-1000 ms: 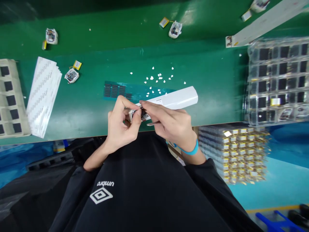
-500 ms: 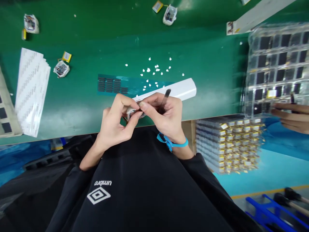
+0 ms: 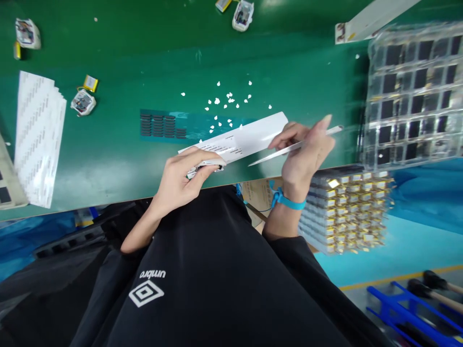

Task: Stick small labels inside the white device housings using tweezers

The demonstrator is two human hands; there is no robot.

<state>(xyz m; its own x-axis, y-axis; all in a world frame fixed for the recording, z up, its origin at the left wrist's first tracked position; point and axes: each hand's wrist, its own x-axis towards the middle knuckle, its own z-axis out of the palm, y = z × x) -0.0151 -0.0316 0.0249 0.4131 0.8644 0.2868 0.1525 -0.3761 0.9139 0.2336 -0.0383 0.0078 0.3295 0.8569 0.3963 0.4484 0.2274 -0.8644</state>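
From the head view, near centre, I see my left hand [image 3: 184,178] pinching a white casing [image 3: 212,162]; my right hand [image 3: 306,152] grips tweezers [image 3: 278,153], fingers curled. The clear tray [image 3: 370,91], two o'clock, holds dark squares [image 3: 389,81]; nine o'clock, a pale tray [image 3: 17,191].

Green tabletop [image 3: 119,62] in front of me, glossy; white label sheet [image 3: 258,135] slanted near my edge, teal film [image 3: 159,139] with rows of dark strips [image 3: 158,126] just left, small white bits [image 3: 217,100] scattered beyond. Fanned printed sheets [image 3: 39,140] and pale tray [image 3: 16,190] at far left, clear compartment tray [image 3: 372,62] at right, plus three open white housings [image 3: 83,102], each with a yellow battery [image 3: 90,83] beside it.
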